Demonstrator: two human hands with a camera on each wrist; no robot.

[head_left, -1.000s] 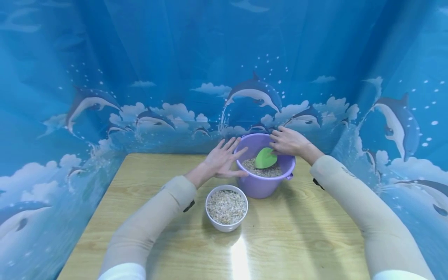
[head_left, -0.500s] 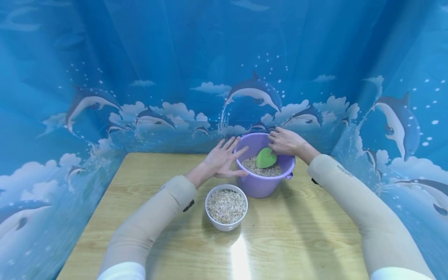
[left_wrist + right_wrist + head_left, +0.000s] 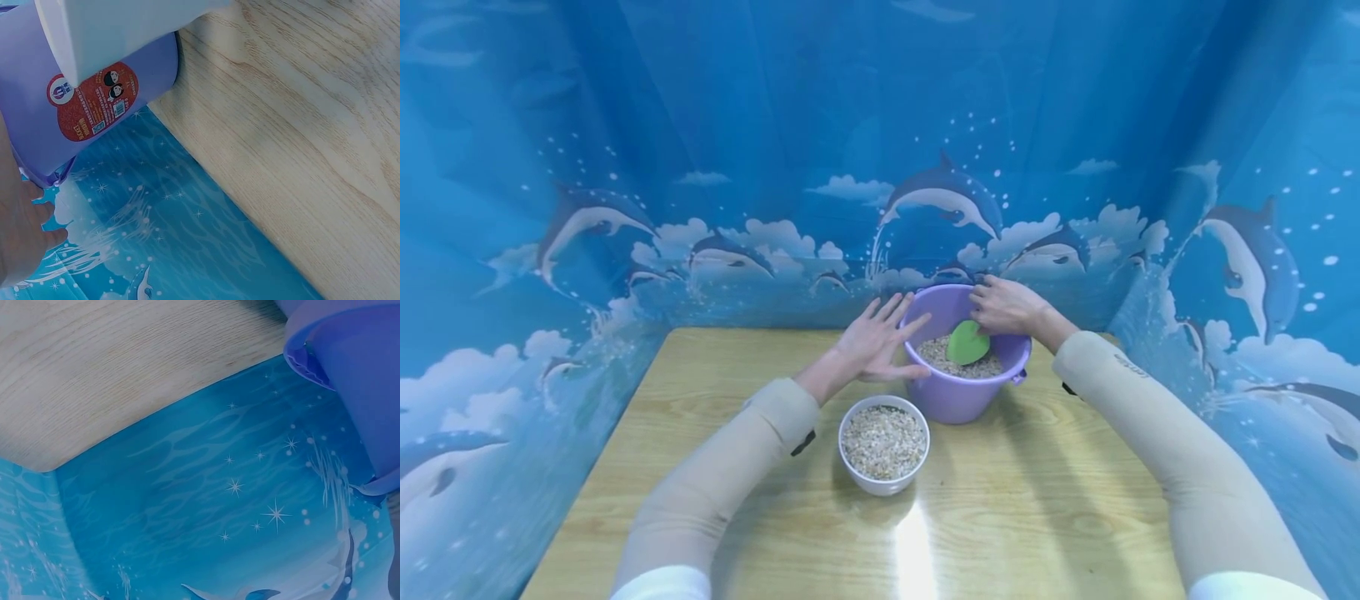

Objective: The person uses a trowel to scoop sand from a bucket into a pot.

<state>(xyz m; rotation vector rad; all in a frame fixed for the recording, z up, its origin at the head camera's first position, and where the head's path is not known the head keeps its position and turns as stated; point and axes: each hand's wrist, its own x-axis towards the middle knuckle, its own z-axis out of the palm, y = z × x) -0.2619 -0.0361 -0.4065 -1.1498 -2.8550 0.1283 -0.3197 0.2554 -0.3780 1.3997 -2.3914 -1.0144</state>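
A purple bucket stands toward the back of the table, partly filled with pale tan granules. My left hand rests with fingers spread against the bucket's left rim. Over the right rim reaches my right hand, its fingers curled at the upper end of a green leaf-shaped scoop; the grip itself is hidden. The scoop's blade leans inside the bucket, its lower edge at the granules. In front of the bucket sits a white bowl filled with similar granules.
The wooden table ends at a blue dolphin-print curtain close behind the bucket and along both sides. In the left wrist view, a red label shows on the bucket's wall. The bucket's handle joint sticks out at the right.
My right hand has shifted slightly left and down over the bucket, with the green scoop tipping a little. The left hand and the bowl stay where they were.
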